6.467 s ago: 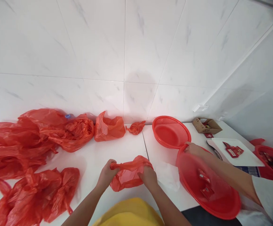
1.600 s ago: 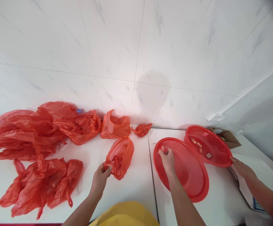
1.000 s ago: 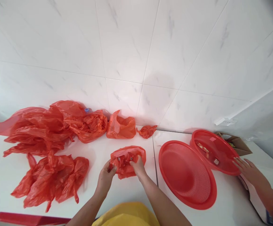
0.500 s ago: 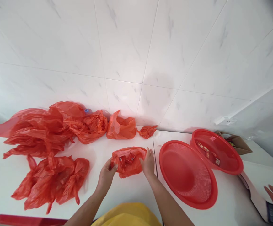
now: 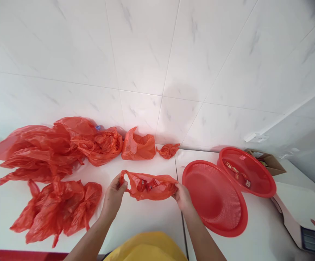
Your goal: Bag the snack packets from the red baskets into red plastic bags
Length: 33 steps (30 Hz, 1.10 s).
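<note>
Red thin-plastic bag (image 5: 160,195) over smooth white table (image 5: 143,219), mouth spread, small red wrapped packets (image 5: 152,184) inside. Left hand (image 5: 112,197): fingers closed on one end. Right hand (image 5: 183,198): fingers pinching the other.

head camera | worn on head | faces forward and down | hands (image 5: 112,196) near | wall (image 5: 143,50) beyond table (image 5: 131,222)

Lighting: bright, diffuse; source outside my view. Soft rounded shadow on the marbled white tile wall (image 5: 76,54), far, right of centre. Pale highlights on the thin red plastic bag (image 5: 153,196); print on its small red foil-like packets (image 5: 151,184) too small for me. Joints splayed by wide lens; far-right corner blackened.
</note>
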{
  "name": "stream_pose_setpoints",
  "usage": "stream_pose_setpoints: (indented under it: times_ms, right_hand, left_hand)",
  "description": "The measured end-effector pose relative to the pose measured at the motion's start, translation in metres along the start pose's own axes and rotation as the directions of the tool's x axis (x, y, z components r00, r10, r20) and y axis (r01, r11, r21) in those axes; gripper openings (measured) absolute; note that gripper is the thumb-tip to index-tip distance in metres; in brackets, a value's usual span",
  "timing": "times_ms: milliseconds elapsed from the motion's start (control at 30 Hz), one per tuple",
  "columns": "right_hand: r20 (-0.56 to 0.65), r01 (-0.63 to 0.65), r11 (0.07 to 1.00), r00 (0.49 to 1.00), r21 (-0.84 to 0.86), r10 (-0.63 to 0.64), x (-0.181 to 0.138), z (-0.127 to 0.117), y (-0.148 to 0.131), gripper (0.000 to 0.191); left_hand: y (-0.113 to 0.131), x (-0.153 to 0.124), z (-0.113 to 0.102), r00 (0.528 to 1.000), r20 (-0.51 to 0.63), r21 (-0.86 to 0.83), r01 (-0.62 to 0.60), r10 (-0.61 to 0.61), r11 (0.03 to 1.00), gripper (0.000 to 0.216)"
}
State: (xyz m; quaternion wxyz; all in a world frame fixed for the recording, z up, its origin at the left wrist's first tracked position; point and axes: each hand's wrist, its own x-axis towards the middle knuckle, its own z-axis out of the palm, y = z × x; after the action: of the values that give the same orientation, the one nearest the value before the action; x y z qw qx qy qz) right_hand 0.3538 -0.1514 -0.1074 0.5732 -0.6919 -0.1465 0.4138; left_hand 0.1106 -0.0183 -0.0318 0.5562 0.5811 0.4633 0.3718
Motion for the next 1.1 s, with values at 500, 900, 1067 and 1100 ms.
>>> stream_pose_setpoints:
  times_ms: [500,900,1067,1100]
  right_hand:
    - [-0.148,0.248,0.831,0.920,-0.499,-0.363,0.010,0.030,-0.019,0.063]
    - [0.154,0.106,0.965,0.986,-0.240,-0.070,-0.024,-0.017,-0.016,0.027]
    - [0.112,0.024,0.999,0.993,0.028,-0.027,-0.043,-0.018,0.001,0.022]
    - [0.118,-0.010,0.993,0.993,0.115,-0.003,-0.045,-0.017,0.007,0.018]
  left_hand:
    - [0.003,-0.010,0.000,0.998,0.057,0.051,0.034,-0.037,0.998,0.034]
    - [0.012,-0.001,-0.001,0.997,0.081,-0.016,0.006,-0.005,1.000,0.055]
    - [0.025,-0.013,0.012,0.977,0.212,0.004,-0.036,0.034,0.999,0.049]
    - [0.029,-0.016,0.012,0.963,0.267,0.010,-0.052,0.047,0.999,0.046]
